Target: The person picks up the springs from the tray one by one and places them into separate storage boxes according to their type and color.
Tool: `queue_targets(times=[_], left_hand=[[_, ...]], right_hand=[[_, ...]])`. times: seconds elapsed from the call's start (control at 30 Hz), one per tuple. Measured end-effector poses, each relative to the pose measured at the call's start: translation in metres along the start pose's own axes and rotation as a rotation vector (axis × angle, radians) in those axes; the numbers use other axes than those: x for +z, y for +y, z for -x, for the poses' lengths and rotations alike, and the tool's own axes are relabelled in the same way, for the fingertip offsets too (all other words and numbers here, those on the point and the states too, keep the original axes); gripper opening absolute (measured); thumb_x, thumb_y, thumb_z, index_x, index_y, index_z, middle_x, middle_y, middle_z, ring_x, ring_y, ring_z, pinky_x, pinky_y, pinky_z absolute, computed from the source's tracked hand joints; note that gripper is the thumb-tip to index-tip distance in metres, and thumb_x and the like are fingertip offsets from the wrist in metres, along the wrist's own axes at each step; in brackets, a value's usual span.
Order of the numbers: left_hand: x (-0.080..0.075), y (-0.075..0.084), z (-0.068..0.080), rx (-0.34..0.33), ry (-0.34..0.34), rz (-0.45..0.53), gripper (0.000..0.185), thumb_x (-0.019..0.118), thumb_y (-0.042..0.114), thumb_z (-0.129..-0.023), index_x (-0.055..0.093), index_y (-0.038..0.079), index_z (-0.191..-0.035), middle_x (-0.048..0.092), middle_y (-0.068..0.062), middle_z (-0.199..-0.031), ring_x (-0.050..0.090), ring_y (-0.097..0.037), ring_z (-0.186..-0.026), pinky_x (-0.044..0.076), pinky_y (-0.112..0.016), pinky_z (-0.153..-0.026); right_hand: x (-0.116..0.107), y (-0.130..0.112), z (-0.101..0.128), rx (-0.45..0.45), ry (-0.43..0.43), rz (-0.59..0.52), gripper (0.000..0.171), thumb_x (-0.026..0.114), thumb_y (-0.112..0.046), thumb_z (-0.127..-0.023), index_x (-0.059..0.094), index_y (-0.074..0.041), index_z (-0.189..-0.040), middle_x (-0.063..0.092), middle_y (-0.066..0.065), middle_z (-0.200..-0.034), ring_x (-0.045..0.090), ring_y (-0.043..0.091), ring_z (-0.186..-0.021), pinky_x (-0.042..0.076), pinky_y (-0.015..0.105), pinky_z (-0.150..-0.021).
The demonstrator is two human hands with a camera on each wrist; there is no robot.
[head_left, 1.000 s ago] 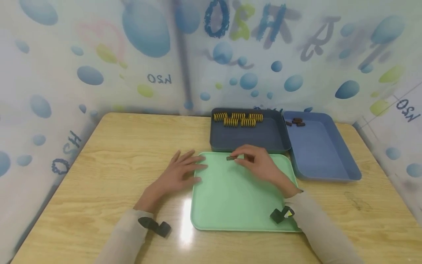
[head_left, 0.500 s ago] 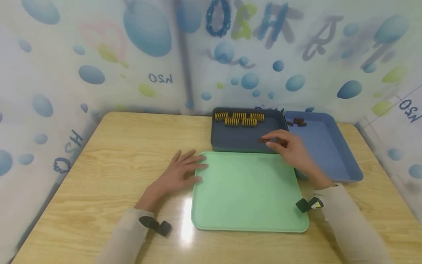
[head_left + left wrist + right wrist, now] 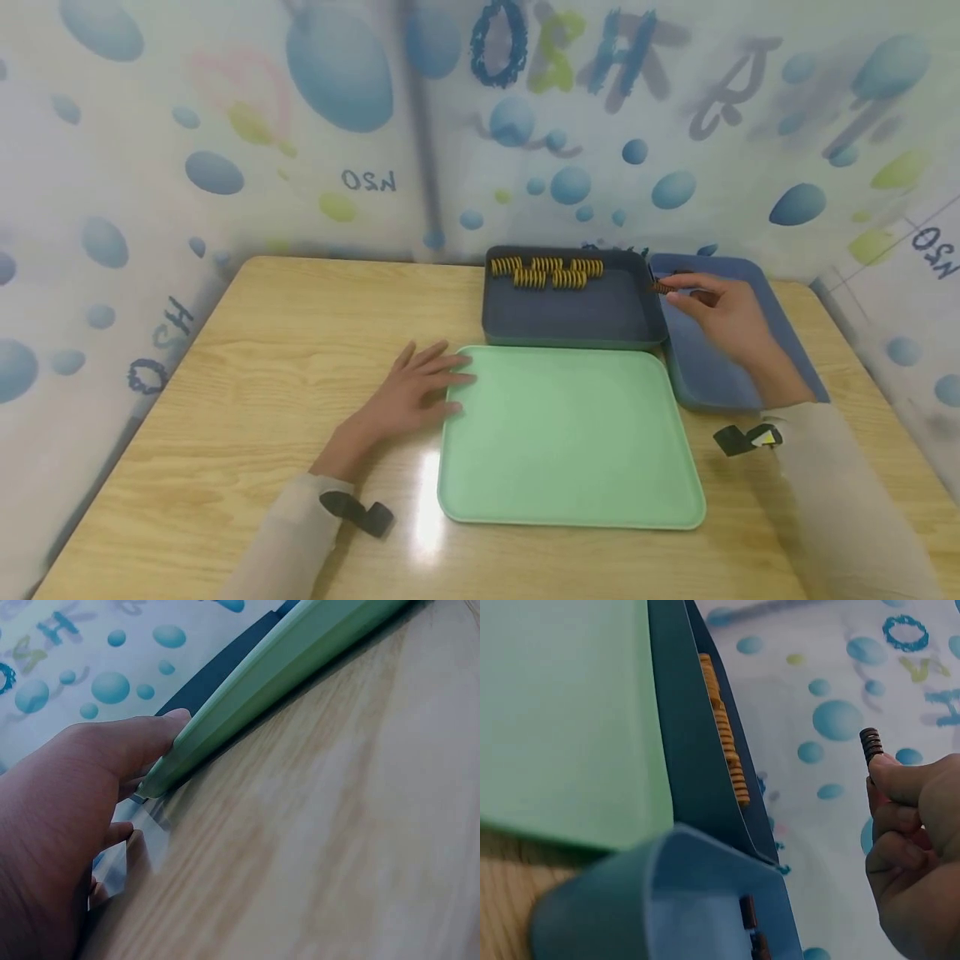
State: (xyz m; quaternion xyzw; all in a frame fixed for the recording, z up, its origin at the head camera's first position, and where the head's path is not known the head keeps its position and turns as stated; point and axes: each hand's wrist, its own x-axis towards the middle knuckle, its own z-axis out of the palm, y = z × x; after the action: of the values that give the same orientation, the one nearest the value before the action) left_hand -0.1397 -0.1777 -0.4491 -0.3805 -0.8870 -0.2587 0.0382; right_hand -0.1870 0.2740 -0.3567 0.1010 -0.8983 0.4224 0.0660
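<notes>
A wooden worktop is seen, and a dark grey tray is placed at its far side. Yellow springs are laid in two rows along the far wall of the dark grey tray. Behind the dark grey tray, a pale curtain printed with blue bubbles and letters is hung around the worktop.

Wooden table bearing green tray, two blue trays
</notes>
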Motion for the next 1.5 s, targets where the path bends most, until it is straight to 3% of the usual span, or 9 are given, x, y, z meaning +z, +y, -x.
queue_targets(times=[0.1,0.17,0.3,0.47,0.77,0.83,1.07,1.33,1.5], left_hand=[[-0.001,0.001,-0.001,0.003,0.002,0.008,0.042,0.061,0.04,-0.092,0.06,0.024,-0.131,0.045,0.002,-0.145,0.023,-0.035,-0.141,0.002,-0.062,-0.11],[-0.002,0.002,-0.001,0.008,0.005,0.013,0.042,0.061,0.039,-0.092,0.06,0.024,-0.13,0.046,0.001,-0.145,0.023,-0.035,-0.14,0.003,-0.063,-0.109],[-0.003,0.002,-0.001,0.008,0.004,0.013,0.042,0.06,0.04,-0.092,0.061,0.023,-0.13,0.046,0.001,-0.144,0.024,-0.036,-0.14,0.003,-0.063,-0.109],[-0.003,0.001,0.0,-0.003,-0.005,0.013,0.043,0.058,0.042,-0.092,0.06,0.023,-0.131,0.045,0.002,-0.145,0.023,-0.035,-0.141,0.001,-0.062,-0.11],[-0.001,0.001,0.003,-0.016,-0.007,0.015,0.043,0.059,0.043,-0.092,0.059,0.024,-0.131,0.044,0.003,-0.146,0.021,-0.034,-0.142,0.0,-0.061,-0.11],[-0.001,0.001,0.003,-0.014,-0.003,0.018,0.043,0.059,0.042,-0.093,0.059,0.024,-0.131,0.044,0.003,-0.146,0.021,-0.034,-0.141,0.0,-0.062,-0.11],[-0.002,0.003,0.003,-0.01,-0.005,0.021,0.043,0.059,0.041,-0.092,0.06,0.023,-0.131,0.044,0.002,-0.146,0.021,-0.035,-0.141,0.0,-0.062,-0.11],[0.0,0.001,0.002,-0.001,0.0,0.018,0.043,0.058,0.043,-0.093,0.059,0.023,-0.132,0.044,0.003,-0.146,0.021,-0.035,-0.141,0.001,-0.062,-0.11],[0.001,0.0,0.003,0.005,0.002,0.009,0.043,0.057,0.043,-0.094,0.059,0.024,-0.132,0.043,0.004,-0.147,0.021,-0.035,-0.141,0.001,-0.063,-0.109]], right_hand=[[-0.008,0.008,-0.004,0.004,0.017,-0.001,0.032,0.064,-0.028,-0.093,0.066,-0.013,-0.121,0.065,-0.005,-0.112,0.061,0.0,-0.089,0.043,0.021,-0.06],[-0.011,0.012,-0.006,0.009,0.019,-0.002,0.033,0.063,-0.029,-0.093,0.066,-0.013,-0.122,0.063,-0.008,-0.112,0.059,-0.004,-0.094,0.045,0.017,-0.07],[-0.015,0.018,-0.011,0.034,0.008,0.015,0.036,0.062,-0.033,-0.093,0.065,-0.014,-0.123,0.063,-0.009,-0.114,0.058,-0.005,-0.095,0.044,0.016,-0.074],[-0.019,0.026,-0.019,0.073,-0.02,0.06,0.038,0.062,-0.037,-0.092,0.066,-0.015,-0.123,0.062,0.0,-0.121,0.057,-0.006,-0.095,0.045,0.018,-0.077],[-0.027,0.046,-0.033,0.1,-0.036,0.084,0.037,0.063,-0.029,-0.093,0.064,-0.009,-0.124,0.058,0.009,-0.126,0.054,-0.012,-0.092,0.043,0.012,-0.077],[-0.029,0.051,-0.035,0.11,-0.048,0.104,0.039,0.063,-0.032,-0.093,0.064,-0.009,-0.125,0.057,0.011,-0.127,0.055,-0.007,-0.096,0.044,0.017,-0.078],[-0.031,0.062,-0.041,0.129,-0.095,0.126,0.046,0.06,-0.038,-0.094,0.062,-0.007,-0.127,0.054,0.016,-0.131,0.053,0.033,-0.118,0.046,0.043,-0.089],[-0.027,0.076,-0.043,0.136,-0.172,0.152,0.042,0.058,-0.032,-0.096,0.062,0.0,-0.124,0.052,0.022,-0.133,0.043,0.041,-0.125,0.038,0.056,-0.097],[-0.023,0.081,-0.047,0.154,-0.177,0.221,0.038,0.056,-0.027,-0.098,0.062,0.001,-0.123,0.051,0.026,-0.131,0.046,0.043,-0.119,0.041,0.056,-0.091]])
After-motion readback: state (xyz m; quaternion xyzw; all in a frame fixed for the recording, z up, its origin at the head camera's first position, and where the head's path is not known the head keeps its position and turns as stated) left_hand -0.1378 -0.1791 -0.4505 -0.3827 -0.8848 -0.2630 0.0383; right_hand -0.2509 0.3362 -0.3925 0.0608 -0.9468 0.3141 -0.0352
